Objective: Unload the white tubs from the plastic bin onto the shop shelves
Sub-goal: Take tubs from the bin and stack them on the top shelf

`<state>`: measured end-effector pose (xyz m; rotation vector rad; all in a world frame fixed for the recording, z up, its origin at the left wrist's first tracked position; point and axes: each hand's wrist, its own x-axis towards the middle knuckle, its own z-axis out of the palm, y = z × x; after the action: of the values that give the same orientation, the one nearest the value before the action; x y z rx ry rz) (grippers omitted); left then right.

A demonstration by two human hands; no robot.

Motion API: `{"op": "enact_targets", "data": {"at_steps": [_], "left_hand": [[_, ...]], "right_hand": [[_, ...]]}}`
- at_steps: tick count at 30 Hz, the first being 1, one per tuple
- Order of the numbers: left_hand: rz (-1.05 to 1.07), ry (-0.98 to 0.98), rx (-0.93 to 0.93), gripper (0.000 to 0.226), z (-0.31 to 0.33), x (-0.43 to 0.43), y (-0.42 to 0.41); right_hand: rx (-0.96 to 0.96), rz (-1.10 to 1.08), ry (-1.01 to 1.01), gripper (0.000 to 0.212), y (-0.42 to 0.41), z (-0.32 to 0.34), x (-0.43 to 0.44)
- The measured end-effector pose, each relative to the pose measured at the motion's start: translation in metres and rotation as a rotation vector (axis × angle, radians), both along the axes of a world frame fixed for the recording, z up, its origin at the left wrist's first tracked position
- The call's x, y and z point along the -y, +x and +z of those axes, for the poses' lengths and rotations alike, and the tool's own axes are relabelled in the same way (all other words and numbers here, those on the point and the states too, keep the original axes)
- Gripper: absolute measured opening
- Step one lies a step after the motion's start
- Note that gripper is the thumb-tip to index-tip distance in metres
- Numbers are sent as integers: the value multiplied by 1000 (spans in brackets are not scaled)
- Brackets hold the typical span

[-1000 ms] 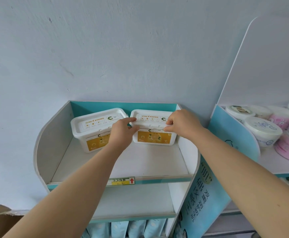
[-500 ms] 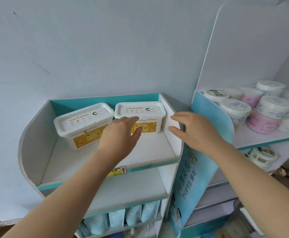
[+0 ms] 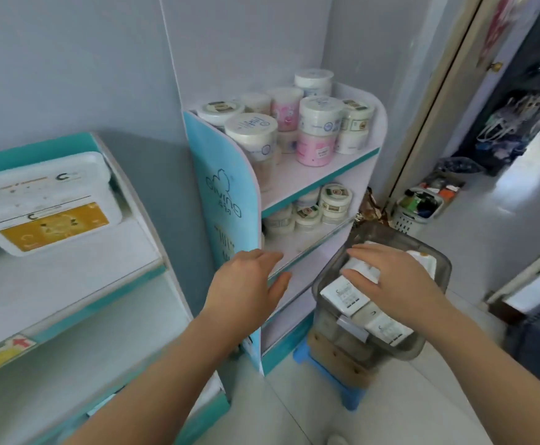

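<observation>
Two loose, empty hands: right (image 3: 390,279) over a tub (image 3: 364,267) in the bin (image 3: 440,271), left (image 3: 246,284) nearby.

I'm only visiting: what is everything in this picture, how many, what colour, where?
left shelf unit: one, white and teal, left
right shelf unit: one, white and teal, middle
stool: one, blue, floor
bin: one, clear grey plastic, lower right, above the stool
shelf tub: one in full view, white with yellow label, left shelf unit
bin tubs: at least three, white, inside the bin
jars: many, white and pink, right shelf unit
basket: one, white, floor by doorway
left hand: open, before the right shelf unit
right hand: fingers spread on a bin tub
</observation>
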<state>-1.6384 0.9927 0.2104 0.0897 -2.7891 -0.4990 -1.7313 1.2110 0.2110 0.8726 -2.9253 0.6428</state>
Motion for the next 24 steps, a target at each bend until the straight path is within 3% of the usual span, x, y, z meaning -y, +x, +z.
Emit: {"op": "enact_targets", "data": {"at_steps": [4, 12, 18, 24], "left_hand": [[-47, 71, 122, 42, -37, -49, -52], [74, 183, 439, 33, -122, -124, -148], [209, 302, 616, 23, -188, -136, -195], [262, 259, 759, 34, -239, -127, -242]], "right_hand": [[85, -125, 45, 44, -40, -36, -67], [278, -179, 169, 48, -138, -112, -147], [431, -121, 186, 51, -199, -166, -146], [506, -105, 195, 52, -245, -214, -113]]}}
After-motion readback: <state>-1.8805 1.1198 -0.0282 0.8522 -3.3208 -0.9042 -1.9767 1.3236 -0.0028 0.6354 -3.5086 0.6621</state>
